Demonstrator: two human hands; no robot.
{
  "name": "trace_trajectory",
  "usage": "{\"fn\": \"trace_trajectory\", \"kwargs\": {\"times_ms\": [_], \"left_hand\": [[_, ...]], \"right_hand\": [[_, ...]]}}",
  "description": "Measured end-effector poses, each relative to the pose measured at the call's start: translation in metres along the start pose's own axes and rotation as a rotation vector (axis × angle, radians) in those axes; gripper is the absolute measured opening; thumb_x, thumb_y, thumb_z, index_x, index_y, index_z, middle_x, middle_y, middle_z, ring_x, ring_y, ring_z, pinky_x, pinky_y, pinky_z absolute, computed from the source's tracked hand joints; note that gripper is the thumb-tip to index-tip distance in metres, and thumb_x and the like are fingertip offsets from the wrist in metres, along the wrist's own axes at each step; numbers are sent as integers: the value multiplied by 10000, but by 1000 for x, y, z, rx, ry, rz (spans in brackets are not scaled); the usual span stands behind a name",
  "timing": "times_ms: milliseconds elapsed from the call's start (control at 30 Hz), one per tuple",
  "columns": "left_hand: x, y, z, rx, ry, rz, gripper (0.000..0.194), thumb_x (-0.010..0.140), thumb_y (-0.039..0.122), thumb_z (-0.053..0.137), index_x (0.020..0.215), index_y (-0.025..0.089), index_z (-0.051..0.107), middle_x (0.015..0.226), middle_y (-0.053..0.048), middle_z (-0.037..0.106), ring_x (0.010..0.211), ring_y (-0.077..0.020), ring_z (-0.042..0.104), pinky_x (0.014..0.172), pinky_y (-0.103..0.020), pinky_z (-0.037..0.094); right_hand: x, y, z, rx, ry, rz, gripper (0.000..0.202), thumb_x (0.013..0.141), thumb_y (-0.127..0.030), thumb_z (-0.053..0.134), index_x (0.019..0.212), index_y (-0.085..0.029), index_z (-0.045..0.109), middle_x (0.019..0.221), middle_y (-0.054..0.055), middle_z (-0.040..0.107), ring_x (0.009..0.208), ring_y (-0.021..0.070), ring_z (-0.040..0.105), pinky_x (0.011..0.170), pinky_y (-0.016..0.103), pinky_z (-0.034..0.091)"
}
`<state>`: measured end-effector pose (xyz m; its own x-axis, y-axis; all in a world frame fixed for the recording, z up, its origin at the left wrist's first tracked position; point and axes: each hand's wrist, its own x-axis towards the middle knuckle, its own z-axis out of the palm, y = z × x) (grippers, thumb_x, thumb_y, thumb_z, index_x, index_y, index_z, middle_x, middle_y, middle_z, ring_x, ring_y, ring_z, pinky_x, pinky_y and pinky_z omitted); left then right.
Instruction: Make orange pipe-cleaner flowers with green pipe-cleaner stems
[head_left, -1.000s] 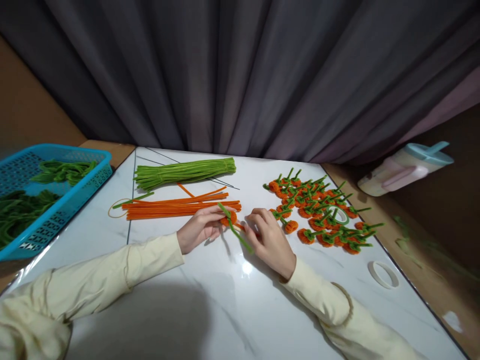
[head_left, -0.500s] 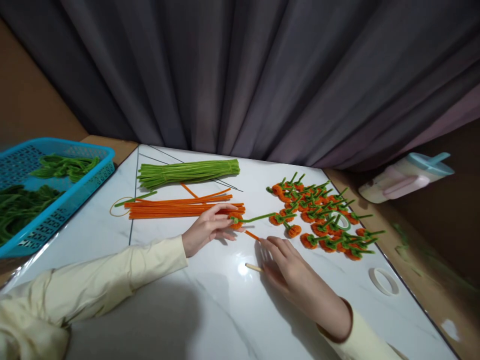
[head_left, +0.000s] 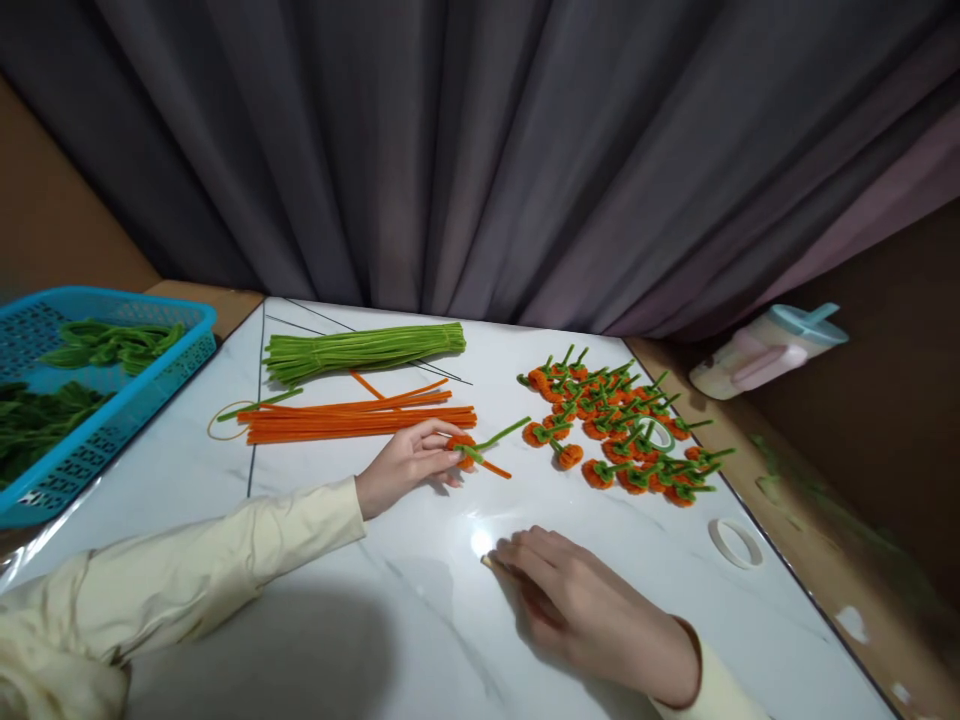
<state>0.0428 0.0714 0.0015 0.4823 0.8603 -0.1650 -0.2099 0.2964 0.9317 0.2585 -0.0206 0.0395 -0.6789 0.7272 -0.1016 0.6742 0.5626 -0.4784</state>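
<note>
The left hand (head_left: 409, 465), in the head view, pinched an orange fuzzy ball (head_left: 460, 450) above the middle of the table (head_left: 420, 570), its green stem (head_left: 504, 433) and orange tail (head_left: 498, 470) pointing toward the table's right edge. The right hand (head_left: 585, 600) curled over a pale stick (head_left: 486, 562), nearer the wearer; whether it gripped the stick could not be told. Good handling probably called for a light, steady pinch that left the ball uncrushed and the tail free.
</note>
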Motion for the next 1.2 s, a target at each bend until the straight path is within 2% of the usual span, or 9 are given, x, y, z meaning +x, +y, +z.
{"fn": "trace_trajectory", "kwargs": {"times_ms": [200, 333, 433, 533, 667, 800, 967, 1067, 1200], "left_hand": [[-4, -6, 4, 87, 83, 95, 364, 666, 320, 743, 901, 130, 541, 872, -72, 665, 799, -186, 660, 773, -345, 537], [-5, -9, 4, 168, 119, 182, 327, 695, 302, 718, 910, 146, 527, 913, -72, 663, 862, -188, 651, 813, -339, 521], [-7, -10, 3, 245, 116, 241, 314, 720, 268, 692, 973, 155, 544, 937, -67, 668, 878, -180, 643, 813, -316, 518], [-8, -11, 2, 333, 76, 263, 356, 757, 259, 651, 1090, 156, 581, 1020, -71, 665, 902, -179, 640, 841, -308, 516], [-10, -12, 1, 413, 49, 287, 342, 784, 274, 619, 1107, 159, 614, 1077, -70, 653, 923, -186, 641, 847, -291, 522], [-11, -10, 3, 442, 12, 281, 303, 792, 264, 611, 1071, 147, 608, 1019, -76, 674, 876, -184, 662, 810, -279, 535], [-13, -7, 5, 451, -15, 273, 263, 774, 261, 628, 1009, 141, 612, 906, -68, 701, 775, -183, 683, 716, -260, 555], [-13, -7, 6, 429, -37, 252, 239, 767, 255, 634, 979, 146, 624, 873, -60, 706, 783, -191, 685, 708, -260, 558], [-14, -6, 6, 441, -56, 241, 218, 742, 233, 652, 934, 131, 646, 816, -57, 705, 736, -180, 681, 652, -236, 555]], "right_hand": [[4, 14, 5, -152, 125, 107, 310, 822, -33, 372, 1048, -156, 545, 909, 95, 567, 748, 193, 572, 638, 327, 504], [10, 32, 4, -29, 257, 117, 263, 879, -90, 341, 1022, -165, 549, 944, 102, 557, 767, 167, 581, 686, 306, 512], [16, 39, 2, 157, 358, 149, 227, 912, -186, 366, 987, -176, 581, 887, 89, 593, 740, 157, 579, 667, 290, 504], [20, 34, -3, 512, 406, 253, 315, 904, -300, 423, 1179, -180, 519, 789, 53, 614, 619, 135, 549, 590, 285, 493], [29, 18, -9, 1089, 304, 321, 609, 842, -355, 538, 1378, -179, 308, 781, 22, 599, 573, 108, 524, 573, 279, 479], [41, 11, -9, 1337, 267, 306, 559, 789, -349, 617, 1295, -191, 441, 786, 12, 569, 559, 87, 503, 535, 247, 435], [50, 10, -15, 1190, 268, 239, 228, 846, -361, 545, 954, -175, 622, 694, -16, 521, 553, 85, 467, 547, 237, 409], [50, 7, -21, 1035, 265, 224, 227, 868, -366, 504, 798, -177, 609, 653, -21, 515, 536, 92, 456, 562, 246, 403], [52, 4, -26, 909, 261, 213, 236, 875, -343, 479, 759, -170, 590, 606, -19, 502, 528, 103, 461, 558, 249, 392]]}}
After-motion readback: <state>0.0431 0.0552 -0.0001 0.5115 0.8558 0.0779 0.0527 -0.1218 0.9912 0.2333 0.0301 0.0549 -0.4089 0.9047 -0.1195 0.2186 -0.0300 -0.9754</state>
